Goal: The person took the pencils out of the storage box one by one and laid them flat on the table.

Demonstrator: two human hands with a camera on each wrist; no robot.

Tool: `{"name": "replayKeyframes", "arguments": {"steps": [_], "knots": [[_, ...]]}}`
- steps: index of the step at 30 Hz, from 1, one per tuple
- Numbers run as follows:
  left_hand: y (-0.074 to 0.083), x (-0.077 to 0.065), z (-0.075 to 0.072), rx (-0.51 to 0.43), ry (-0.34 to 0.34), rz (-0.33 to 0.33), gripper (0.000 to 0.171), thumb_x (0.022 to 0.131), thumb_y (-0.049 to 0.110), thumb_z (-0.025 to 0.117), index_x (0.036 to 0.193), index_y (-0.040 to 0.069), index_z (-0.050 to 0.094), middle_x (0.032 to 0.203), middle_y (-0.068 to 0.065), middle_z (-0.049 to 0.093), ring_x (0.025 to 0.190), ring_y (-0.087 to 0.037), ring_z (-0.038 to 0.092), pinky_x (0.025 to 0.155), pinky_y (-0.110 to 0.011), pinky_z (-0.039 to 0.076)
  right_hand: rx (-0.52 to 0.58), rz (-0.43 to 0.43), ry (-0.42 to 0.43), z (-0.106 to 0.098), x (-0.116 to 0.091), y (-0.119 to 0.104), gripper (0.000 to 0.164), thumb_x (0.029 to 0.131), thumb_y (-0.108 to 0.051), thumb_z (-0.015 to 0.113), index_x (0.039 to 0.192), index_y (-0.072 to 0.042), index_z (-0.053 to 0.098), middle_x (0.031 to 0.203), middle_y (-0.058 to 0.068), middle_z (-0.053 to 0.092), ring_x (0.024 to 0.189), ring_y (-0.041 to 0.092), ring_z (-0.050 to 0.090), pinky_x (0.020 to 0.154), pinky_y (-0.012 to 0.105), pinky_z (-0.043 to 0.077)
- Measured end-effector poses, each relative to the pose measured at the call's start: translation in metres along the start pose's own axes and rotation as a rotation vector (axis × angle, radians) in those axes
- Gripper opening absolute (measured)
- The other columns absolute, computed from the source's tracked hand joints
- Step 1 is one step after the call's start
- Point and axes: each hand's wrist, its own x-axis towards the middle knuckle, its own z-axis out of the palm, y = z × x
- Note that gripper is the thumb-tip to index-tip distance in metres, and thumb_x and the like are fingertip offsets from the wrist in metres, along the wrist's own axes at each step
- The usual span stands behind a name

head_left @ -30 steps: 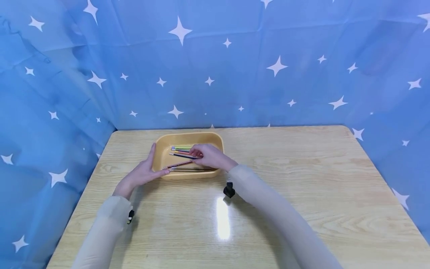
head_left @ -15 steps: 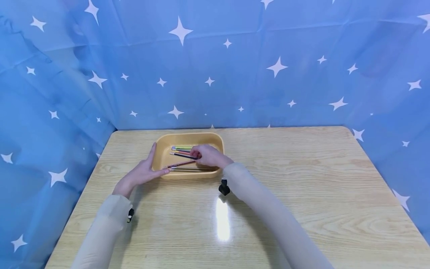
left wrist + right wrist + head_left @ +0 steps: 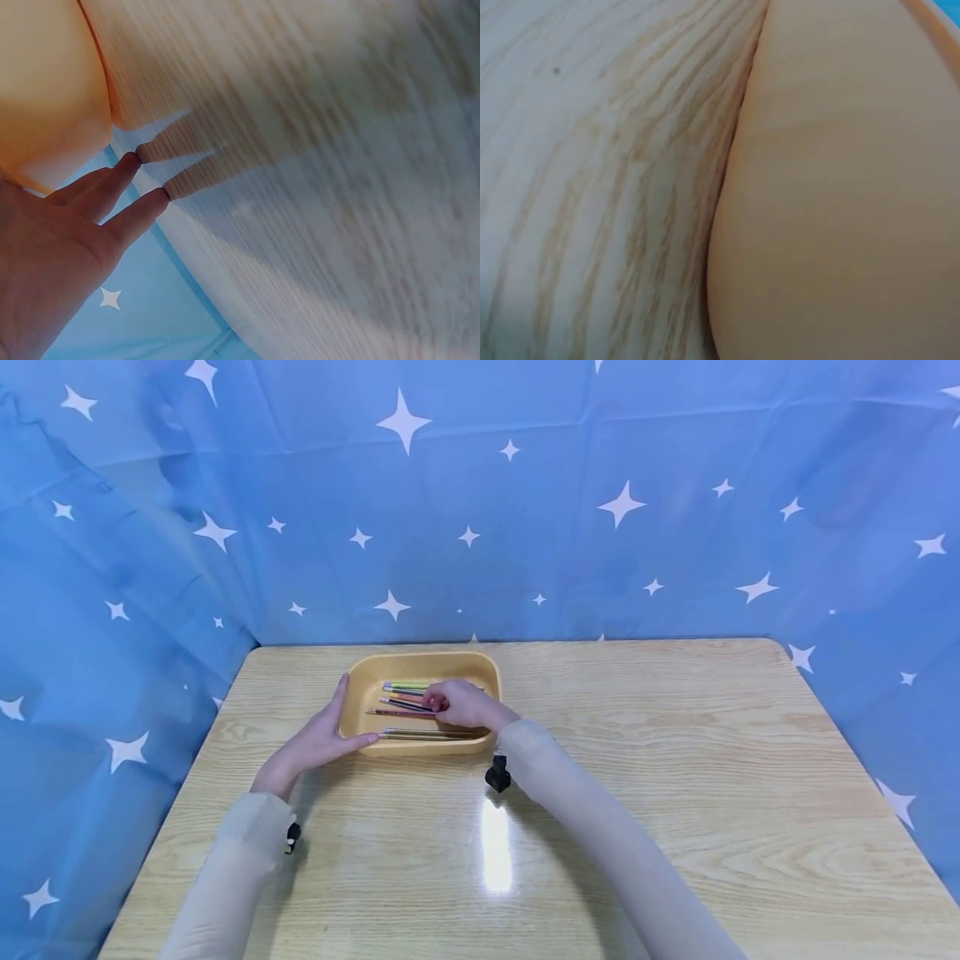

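Observation:
A yellow-orange tray point(image 3: 422, 752) holds several pencils. My right hand point(image 3: 467, 704) reaches inside it, fingers curled, gripping the right end of a dark red pencil point(image 3: 401, 713); that end is hidden under the hand. Just behind lie a dark pencil point(image 3: 403, 703) and other pencils in yellow-green and orange, partly covered by the fingers. Two gold-brown pencils point(image 3: 427, 734) lie along the tray's front side. At the left end, my left hand point(image 3: 318, 747) rests with straight, spread fingers against the tray, thumb at the front rim. The left wrist view shows its fingertips point(image 3: 154, 196) by the tabletop.
A light wood-grain table point(image 3: 675, 777) carries the tray near its back edge. Blue cloth point(image 3: 525, 527) with white stars hangs behind and at the sides. In the right wrist view, only the tray's outer wall point(image 3: 840, 195) and the tabletop appear.
The dark red pencil, slanted before, has swung its left end backward and now lies nearly level, close to the other pencils. My right hand has shifted slightly; the left stays put.

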Motion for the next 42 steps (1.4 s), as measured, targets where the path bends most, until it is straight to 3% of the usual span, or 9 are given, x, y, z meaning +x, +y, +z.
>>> {"name": "replayKeyframes", "arguments": {"steps": [6, 15, 21, 28, 35, 42], "knots": [[0.002, 0.000, -0.001, 0.019, -0.008, -0.020, 0.115, 0.086, 0.043, 0.071, 0.152, 0.010, -0.017, 0.155, -0.029, 0.006, 0.136, -0.050, 0.022, 0.109, -0.058, 0.021, 0.053, -0.007, -0.010, -0.003, 0.000, 0.002, 0.027, 0.087, 0.004, 0.062, 0.113, -0.002, 0.069, 0.101, 0.007, 0.068, 0.089, 0.016, 0.060, 0.079, 0.024, 0.048], [0.002, 0.001, -0.002, 0.042, -0.020, -0.058, 0.114, 0.086, 0.047, 0.069, 0.153, 0.013, -0.017, 0.147, -0.037, 0.024, 0.129, -0.052, 0.035, 0.105, -0.059, 0.029, 0.162, 0.021, 0.057, -0.011, -0.007, -0.001, 0.029, 0.089, 0.001, 0.061, 0.115, -0.005, 0.070, 0.107, 0.005, 0.068, 0.093, 0.016, 0.060, 0.082, 0.027, 0.047], [0.002, 0.001, -0.001, 0.052, -0.023, -0.059, 0.114, 0.086, 0.047, 0.069, 0.153, 0.013, -0.018, 0.146, -0.039, 0.024, 0.128, -0.052, 0.036, 0.104, -0.059, 0.031, 0.219, 0.024, 0.077, -0.014, -0.013, -0.002, 0.025, 0.091, -0.003, 0.062, 0.114, -0.006, 0.071, 0.108, 0.004, 0.069, 0.093, 0.014, 0.061, 0.082, 0.025, 0.047], [0.004, 0.000, -0.001, 0.041, -0.033, -0.060, 0.114, 0.087, 0.047, 0.069, 0.152, 0.012, -0.018, 0.147, -0.038, 0.023, 0.128, -0.052, 0.036, 0.103, -0.059, 0.031, 0.313, -0.026, 0.086, -0.016, -0.022, -0.002, 0.029, 0.091, 0.001, 0.059, 0.118, 0.001, 0.067, 0.115, 0.011, 0.067, 0.103, 0.018, 0.061, 0.087, 0.027, 0.047], [0.004, 0.000, 0.000, 0.033, -0.036, -0.069, 0.114, 0.087, 0.046, 0.069, 0.152, 0.012, -0.018, 0.148, -0.038, 0.021, 0.129, -0.052, 0.034, 0.105, -0.059, 0.029, 0.307, -0.065, 0.126, -0.025, -0.035, -0.006, 0.031, 0.090, 0.001, 0.056, 0.119, 0.002, 0.066, 0.111, 0.012, 0.067, 0.099, 0.019, 0.061, 0.084, 0.029, 0.048], [0.006, -0.001, 0.000, 0.024, -0.039, -0.085, 0.115, 0.086, 0.047, 0.069, 0.152, 0.013, -0.019, 0.149, -0.037, 0.018, 0.131, -0.051, 0.032, 0.106, -0.058, 0.028, 0.346, 0.003, 0.173, -0.039, -0.050, -0.005, 0.033, 0.091, 0.002, 0.054, 0.121, -0.001, 0.066, 0.114, 0.015, 0.065, 0.096, 0.019, 0.059, 0.080, 0.031, 0.049]]}}
